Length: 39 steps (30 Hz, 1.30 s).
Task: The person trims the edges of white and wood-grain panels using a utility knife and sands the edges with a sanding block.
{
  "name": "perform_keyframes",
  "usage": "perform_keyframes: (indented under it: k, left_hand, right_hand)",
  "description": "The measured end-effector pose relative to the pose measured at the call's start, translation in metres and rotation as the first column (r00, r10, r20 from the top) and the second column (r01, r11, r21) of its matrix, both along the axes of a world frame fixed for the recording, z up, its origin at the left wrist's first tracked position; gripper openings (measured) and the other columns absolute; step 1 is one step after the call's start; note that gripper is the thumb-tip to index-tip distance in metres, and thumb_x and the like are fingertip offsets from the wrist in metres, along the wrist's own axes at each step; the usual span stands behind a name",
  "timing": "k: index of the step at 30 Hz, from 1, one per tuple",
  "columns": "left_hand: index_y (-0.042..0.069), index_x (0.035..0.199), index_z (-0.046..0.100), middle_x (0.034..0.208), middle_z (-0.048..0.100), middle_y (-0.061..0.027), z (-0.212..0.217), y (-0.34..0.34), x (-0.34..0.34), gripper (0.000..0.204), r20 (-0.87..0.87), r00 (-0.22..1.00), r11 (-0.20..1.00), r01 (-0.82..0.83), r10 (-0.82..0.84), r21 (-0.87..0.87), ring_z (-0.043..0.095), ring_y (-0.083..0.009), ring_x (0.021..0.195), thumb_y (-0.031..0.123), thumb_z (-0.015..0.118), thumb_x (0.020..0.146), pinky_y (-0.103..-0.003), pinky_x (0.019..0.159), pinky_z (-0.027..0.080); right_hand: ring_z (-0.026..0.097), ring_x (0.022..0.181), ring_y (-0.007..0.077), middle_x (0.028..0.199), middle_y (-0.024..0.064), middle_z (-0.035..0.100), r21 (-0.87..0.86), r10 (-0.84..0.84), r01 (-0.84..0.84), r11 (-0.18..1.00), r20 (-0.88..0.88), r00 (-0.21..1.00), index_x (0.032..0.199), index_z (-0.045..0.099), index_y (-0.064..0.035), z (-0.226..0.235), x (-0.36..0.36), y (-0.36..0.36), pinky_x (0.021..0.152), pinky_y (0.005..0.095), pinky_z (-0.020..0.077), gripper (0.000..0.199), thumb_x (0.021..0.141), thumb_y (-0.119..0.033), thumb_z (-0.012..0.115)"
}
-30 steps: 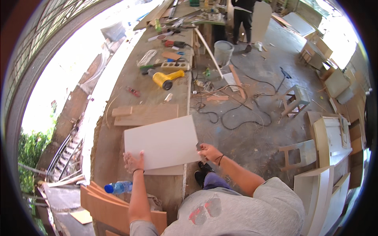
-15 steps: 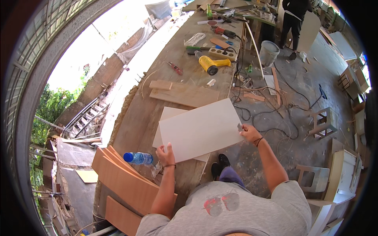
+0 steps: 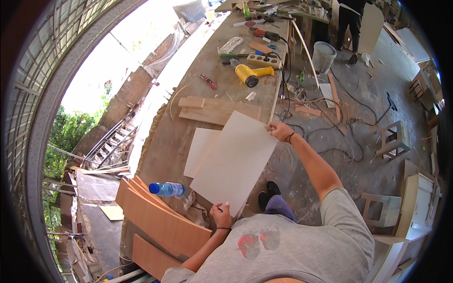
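Daylight floods in from the open side on the left, and the sky patch there is totally blown out to white. The workbench (image 3: 188, 137) near that opening looks washed and hazy, while the floor (image 3: 358, 141) on the right sits in softer, even shade with weak shadows. The white panel (image 3: 234, 162) reads bright but not clipped. Heavy fisheye bend everywhere, straight edges curve hard, and a black rim eats the corners. The centre is pretty sharp, the edges go mushy.
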<state>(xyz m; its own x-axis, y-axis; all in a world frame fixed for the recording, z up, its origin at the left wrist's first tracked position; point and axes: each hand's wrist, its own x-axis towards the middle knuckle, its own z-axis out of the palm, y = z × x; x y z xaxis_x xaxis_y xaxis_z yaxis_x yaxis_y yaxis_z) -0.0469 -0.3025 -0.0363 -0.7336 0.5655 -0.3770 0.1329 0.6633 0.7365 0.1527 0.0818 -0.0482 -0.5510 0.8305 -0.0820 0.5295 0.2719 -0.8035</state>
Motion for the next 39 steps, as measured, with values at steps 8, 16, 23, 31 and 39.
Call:
perform_keyframes:
  k: [8,16,23,31,39]
  left_hand:
    - [0.0,0.113,0.05,0.131,0.042,-0.0234,0.013,0.035,-0.01,0.042,-0.329,0.944,0.956,0.086,0.012,0.282,0.039,-0.0347,0.124,0.019,0.069,0.082,-0.044,0.105,0.031]
    - [0.009,0.132,0.046,0.148,0.032,-0.0197,-0.024,0.169,-0.068,0.053,-0.774,0.526,0.881,0.466,-0.353,-0.084,0.024,-0.0364,0.14,0.04,0.059,0.09,-0.05,0.113,0.02]
    - [0.015,0.14,0.039,0.152,0.027,-0.0133,-0.02,0.179,-0.051,0.06,-0.67,0.581,0.885,0.36,-0.461,-0.296,0.021,-0.0295,0.142,0.051,0.047,0.093,-0.052,0.114,0.015]
    - [0.016,0.138,0.041,0.149,0.031,-0.013,-0.022,0.182,-0.051,0.059,-0.726,0.541,0.898,0.355,-0.424,-0.26,0.026,-0.029,0.141,0.051,0.051,0.092,-0.054,0.112,0.019]
    - [0.015,0.139,0.041,0.149,0.032,-0.0141,-0.017,0.177,-0.055,0.06,-0.721,0.496,0.869,0.368,-0.484,-0.33,0.027,-0.0317,0.139,0.05,0.051,0.091,-0.054,0.112,0.018]
  right_hand:
    - [0.063,0.072,0.013,0.085,0.0032,0.067,-0.646,-0.674,0.393,0.654,-0.262,0.69,0.108,0.061,-0.0024,0.007,0.044,-0.045,0.064,0.033,0.053,0.029,0.082,-0.013,0.07]
    - [0.064,0.079,0.0128,0.085,0.0022,0.068,-0.935,-0.819,0.019,0.354,-0.3,0.489,0.105,0.063,-0.0078,-0.014,0.054,-0.119,0.066,0.0297,0.0501,0.017,0.089,-0.009,0.061]
    - [0.063,0.083,0.021,0.094,0.0062,0.064,-0.523,-0.491,0.37,0.768,-0.11,0.864,0.094,0.064,-0.0029,-0.01,0.047,-0.162,0.07,0.0342,0.0504,0.009,0.086,-0.004,0.059]
    - [0.061,0.08,0.0329,0.084,0.0129,0.061,0.328,0.129,-0.093,0.94,-0.089,0.988,0.1,0.057,-0.0071,-0.013,0.018,-0.208,0.068,0.0429,0.0507,0.017,0.084,-0.013,0.06]
    - [0.063,0.071,0.0247,0.078,0.0045,0.063,0.551,0.127,-0.161,0.819,0.1,0.987,0.093,0.064,-0.0166,-0.021,0.025,-0.131,0.06,0.0381,0.0518,0.011,0.086,-0.015,0.055]
